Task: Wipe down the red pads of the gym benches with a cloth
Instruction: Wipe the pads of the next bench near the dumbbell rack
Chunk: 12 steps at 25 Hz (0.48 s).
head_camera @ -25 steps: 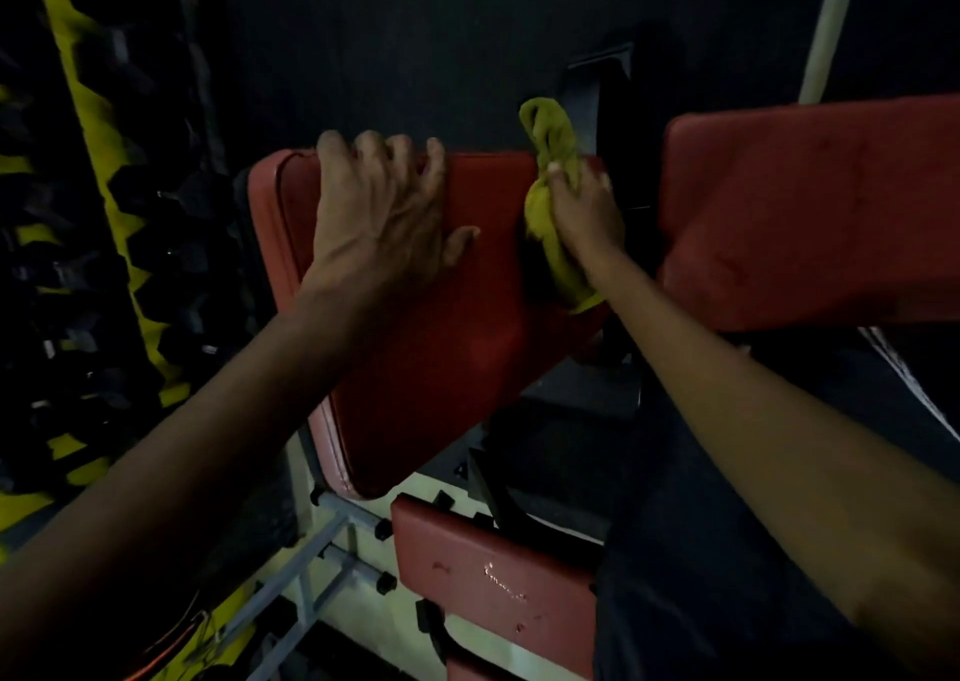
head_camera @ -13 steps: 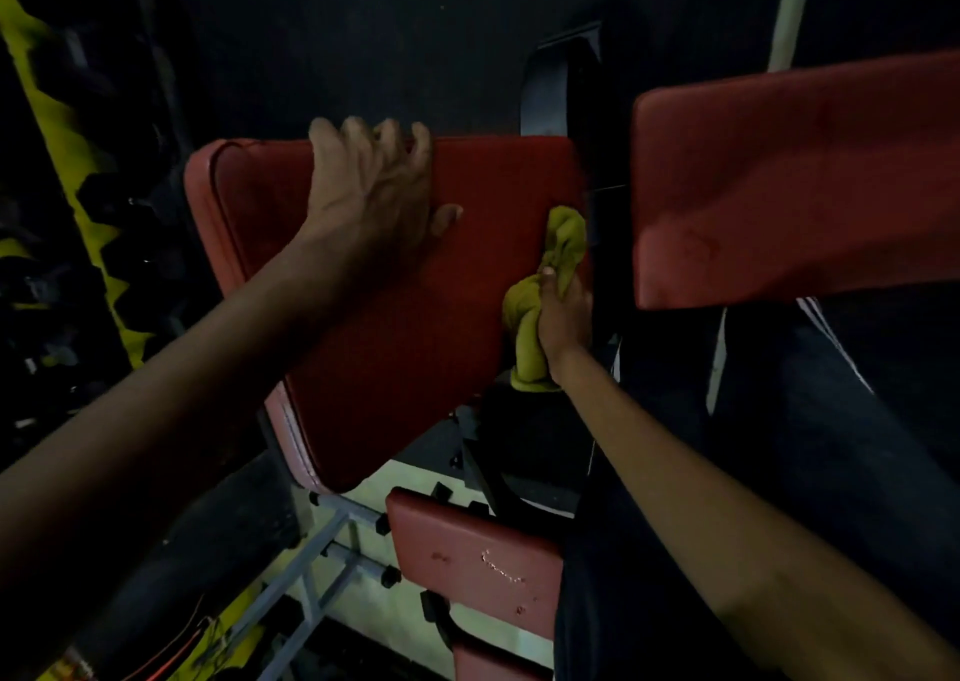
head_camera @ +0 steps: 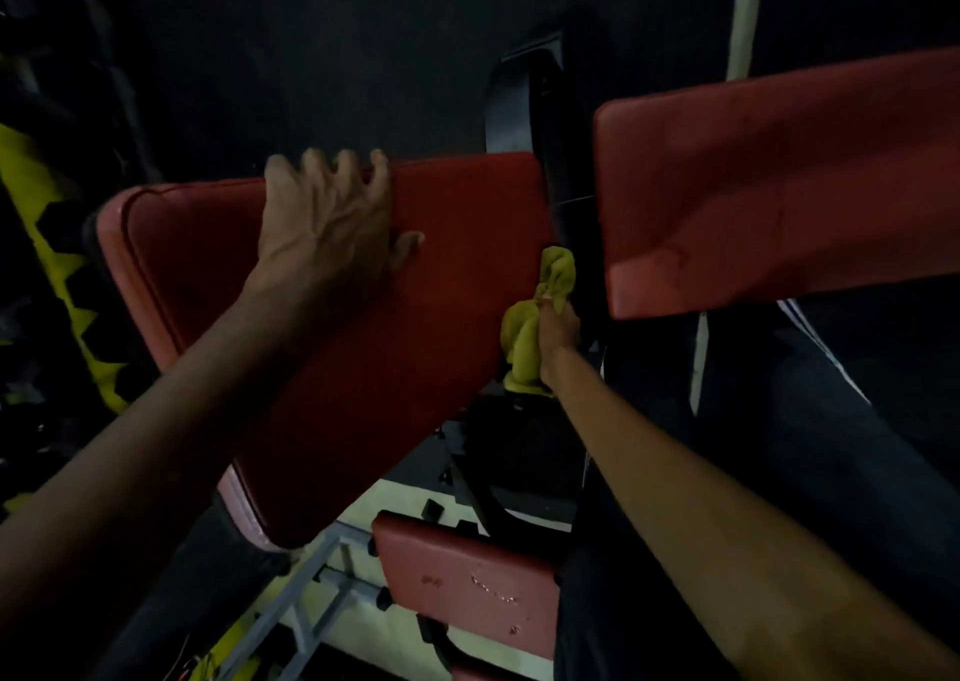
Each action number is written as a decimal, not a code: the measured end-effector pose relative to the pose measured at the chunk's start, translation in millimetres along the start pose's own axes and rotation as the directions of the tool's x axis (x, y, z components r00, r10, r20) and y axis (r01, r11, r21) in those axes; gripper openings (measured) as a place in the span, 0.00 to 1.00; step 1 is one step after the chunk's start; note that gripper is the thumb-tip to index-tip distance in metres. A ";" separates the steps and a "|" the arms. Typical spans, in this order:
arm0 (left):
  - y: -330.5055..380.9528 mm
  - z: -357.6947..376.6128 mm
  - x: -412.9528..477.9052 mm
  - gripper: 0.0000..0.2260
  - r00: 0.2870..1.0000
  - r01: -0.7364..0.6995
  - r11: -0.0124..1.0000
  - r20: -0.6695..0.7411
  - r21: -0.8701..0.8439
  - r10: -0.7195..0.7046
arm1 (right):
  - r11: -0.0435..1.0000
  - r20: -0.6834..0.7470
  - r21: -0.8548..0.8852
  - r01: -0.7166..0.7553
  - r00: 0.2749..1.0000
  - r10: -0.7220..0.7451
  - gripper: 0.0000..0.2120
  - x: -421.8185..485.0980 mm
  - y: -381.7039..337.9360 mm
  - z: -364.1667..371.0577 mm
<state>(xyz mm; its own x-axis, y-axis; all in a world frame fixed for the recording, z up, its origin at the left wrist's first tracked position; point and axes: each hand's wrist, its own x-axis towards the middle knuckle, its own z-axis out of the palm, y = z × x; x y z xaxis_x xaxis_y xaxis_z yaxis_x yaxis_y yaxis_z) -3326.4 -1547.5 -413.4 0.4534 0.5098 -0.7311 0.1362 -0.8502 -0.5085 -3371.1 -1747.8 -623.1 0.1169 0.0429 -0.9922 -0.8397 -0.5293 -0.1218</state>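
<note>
1. The left hand [head_camera: 327, 218] sits at about 10 o'clock from the middle of the view. Its palm lies on the face of the large red pad [head_camera: 363, 368], the fingers are slightly apart and hooked over the top edge, and the thumb lies out flat towards 3 o'clock. This looks like a brace that steadies the tilted pad against the push of wiping.
2. The yellow cloth [head_camera: 537, 317] is bunched against the pad's right edge, at roughly 3 o'clock on the pad. It seems to be working the side seam rather than the broad face.
3. The right hand [head_camera: 560, 335] has its fingers clamped together in a fist around the cloth's middle. Loose ends stick out towards 12 and 6 o'clock. A wad like this probably fits the narrow gap beside the black upright [head_camera: 524, 103].
4. A second red pad [head_camera: 779, 187] stands at 2 o'clock, apart from the cloth, so I judge it is not yet being wiped.
5. A small red seat pad [head_camera: 467, 582] at 6 o'clock has a scuffed surface with pale nicks. The large pad looks smooth, with piping at its left rim.
6. The room is dim. A yellow-and-black rack [head_camera: 57, 306] stands at 9 o'clock, a grey frame [head_camera: 306, 607] at 7 o'clock, and a pale post [head_camera: 748, 10] at 1 o'clock against a dark wall.
</note>
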 end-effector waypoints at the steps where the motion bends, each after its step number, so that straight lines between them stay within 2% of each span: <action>1: 0.1 0.3 1.2 0.39 1.000 -0.003 1.000 -0.006 0.005 0.003 | 0.999 -0.005 0.026 -0.035 0.999 0.035 0.15 11.3 -5.5 -1.1; 2: -0.3 1.6 2.0 0.39 1.000 -0.003 1.000 -0.001 0.006 0.003 | 1.000 0.013 0.006 -0.008 1.000 0.008 0.15 15.1 -13.1 -4.0; 4: -0.7 1.4 3.2 0.39 1.000 -0.015 1.000 -0.013 -0.022 0.015 | 0.975 0.092 -0.083 0.204 0.976 -0.197 0.14 -2.2 -15.4 -1.1; 7: -0.4 4.2 5.5 0.39 1.000 -0.002 1.000 -0.010 -0.007 0.002 | 0.839 0.188 -0.107 0.534 0.839 -0.510 0.19 -32.1 -17.4 9.5; 8: 0.0 5.0 7.4 0.39 1.000 -0.001 1.000 -0.007 0.008 0.001 | 0.801 0.174 -0.102 0.590 0.803 -0.569 0.19 -25.3 -34.2 12.9; 12: 3.2 3.2 10.7 0.39 1.000 0.003 1.000 0.029 0.012 -0.003 | 0.716 0.211 -0.238 0.656 0.755 -0.621 0.14 -5.5 -116.1 30.0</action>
<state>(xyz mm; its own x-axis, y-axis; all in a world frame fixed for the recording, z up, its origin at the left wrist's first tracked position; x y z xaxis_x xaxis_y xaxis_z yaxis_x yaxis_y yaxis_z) -3324.0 -1544.4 -424.3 0.4271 0.5162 -0.7424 0.1271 -0.8471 -0.5159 -3290.1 -1661.2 -604.2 0.4981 0.5400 -0.6784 -0.3986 -0.5522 -0.7323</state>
